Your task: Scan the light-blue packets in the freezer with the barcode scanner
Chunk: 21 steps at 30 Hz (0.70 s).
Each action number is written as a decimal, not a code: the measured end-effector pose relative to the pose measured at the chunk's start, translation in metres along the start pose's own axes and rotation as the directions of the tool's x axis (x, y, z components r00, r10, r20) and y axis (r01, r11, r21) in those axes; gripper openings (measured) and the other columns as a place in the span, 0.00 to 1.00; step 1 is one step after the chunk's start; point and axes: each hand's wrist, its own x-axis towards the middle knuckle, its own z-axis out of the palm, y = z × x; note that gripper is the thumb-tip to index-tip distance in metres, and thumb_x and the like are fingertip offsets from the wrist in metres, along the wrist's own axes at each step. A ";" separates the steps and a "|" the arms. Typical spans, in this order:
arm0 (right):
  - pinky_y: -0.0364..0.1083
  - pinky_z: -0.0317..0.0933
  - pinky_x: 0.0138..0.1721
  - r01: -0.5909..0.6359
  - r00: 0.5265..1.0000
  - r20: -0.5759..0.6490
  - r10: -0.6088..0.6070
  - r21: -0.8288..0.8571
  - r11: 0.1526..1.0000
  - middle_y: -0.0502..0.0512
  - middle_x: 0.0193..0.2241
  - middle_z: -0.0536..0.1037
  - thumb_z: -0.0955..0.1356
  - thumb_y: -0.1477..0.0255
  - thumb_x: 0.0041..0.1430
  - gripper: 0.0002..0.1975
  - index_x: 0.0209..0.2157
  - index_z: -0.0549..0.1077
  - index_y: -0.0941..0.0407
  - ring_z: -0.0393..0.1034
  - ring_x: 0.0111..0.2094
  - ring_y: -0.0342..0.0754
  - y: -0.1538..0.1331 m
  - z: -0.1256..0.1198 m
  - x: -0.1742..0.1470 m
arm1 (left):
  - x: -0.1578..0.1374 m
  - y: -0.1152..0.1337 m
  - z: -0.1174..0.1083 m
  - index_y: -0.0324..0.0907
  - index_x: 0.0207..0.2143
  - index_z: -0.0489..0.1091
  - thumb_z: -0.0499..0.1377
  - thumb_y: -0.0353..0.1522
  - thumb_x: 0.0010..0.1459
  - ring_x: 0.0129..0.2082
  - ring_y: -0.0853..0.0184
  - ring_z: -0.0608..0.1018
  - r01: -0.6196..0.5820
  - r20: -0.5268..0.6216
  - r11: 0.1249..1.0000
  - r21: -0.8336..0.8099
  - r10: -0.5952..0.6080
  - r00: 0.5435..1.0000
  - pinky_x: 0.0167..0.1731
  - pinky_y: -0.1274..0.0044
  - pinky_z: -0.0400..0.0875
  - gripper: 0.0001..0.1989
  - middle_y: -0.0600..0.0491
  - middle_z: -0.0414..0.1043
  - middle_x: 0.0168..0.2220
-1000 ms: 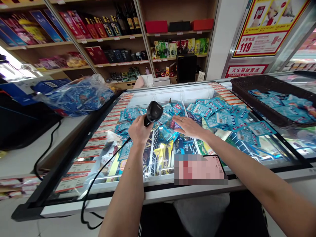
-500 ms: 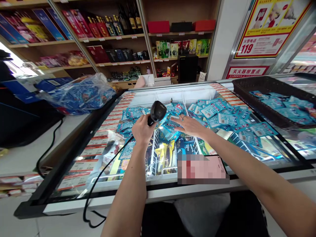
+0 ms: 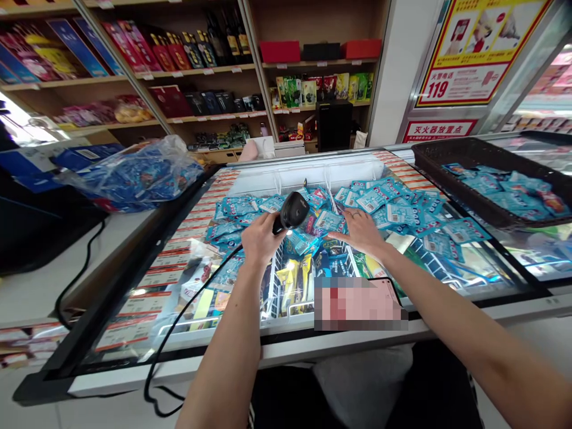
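My left hand is wrapped round the handle of a black corded barcode scanner, its head tilted over the glass top of a chest freezer. To the right, my right hand lies with fingers spread beside a blue snack packet, holding nothing. Many more blue packets are heaped on the glass to the right, and others lie to the left of the scanner. Beneath the glass, wire baskets hold yellow packs and dark blue ones.
A phone with a blurred screen rests at the freezer's front edge. At right stands a brown basket with blue packets in it. A clear plastic bag of blue packs sits at left. The scanner's black cable hangs over the near edge.
My right hand has moved right, away from the middle, uncovering a blue packet. The scanner has shifted slightly right and down in my left hand. The whole view has turned a little.
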 end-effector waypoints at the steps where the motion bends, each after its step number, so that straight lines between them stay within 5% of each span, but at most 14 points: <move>1: 0.58 0.55 0.51 -0.023 1.000 0.001 0.023 0.012 1.000 0.70 0.48 0.69 0.62 0.42 0.48 0.41 0.51 0.64 0.63 0.59 0.53 0.63 0.001 0.001 0.001 | 0.000 0.001 0.001 0.46 0.45 0.69 0.57 0.41 0.53 0.38 0.62 0.75 -0.022 0.014 1.000 -0.001 0.022 1.000 0.28 0.75 0.60 0.18 0.52 0.74 0.39; 12: 0.52 0.62 0.42 -0.150 0.974 -0.078 0.212 0.479 0.865 0.58 0.42 0.72 0.66 0.67 0.54 0.27 0.54 0.56 0.55 0.69 0.40 0.55 0.023 -0.001 0.008 | -0.001 0.008 0.007 0.47 0.48 0.68 0.55 0.40 0.55 0.41 0.62 0.76 -0.190 0.114 0.980 -0.057 0.195 0.974 0.31 0.76 0.65 0.18 0.51 0.74 0.41; 21: 0.54 0.60 0.46 -0.109 0.957 -0.150 0.249 0.609 0.786 0.58 0.47 0.69 0.61 0.75 0.54 0.24 0.54 0.57 0.53 0.67 0.44 0.53 0.030 -0.005 0.010 | -0.002 0.018 0.010 0.46 0.46 0.69 0.54 0.38 0.56 0.42 0.62 0.75 -0.241 0.113 0.969 -0.052 0.246 0.963 0.33 0.75 0.66 0.16 0.50 0.74 0.43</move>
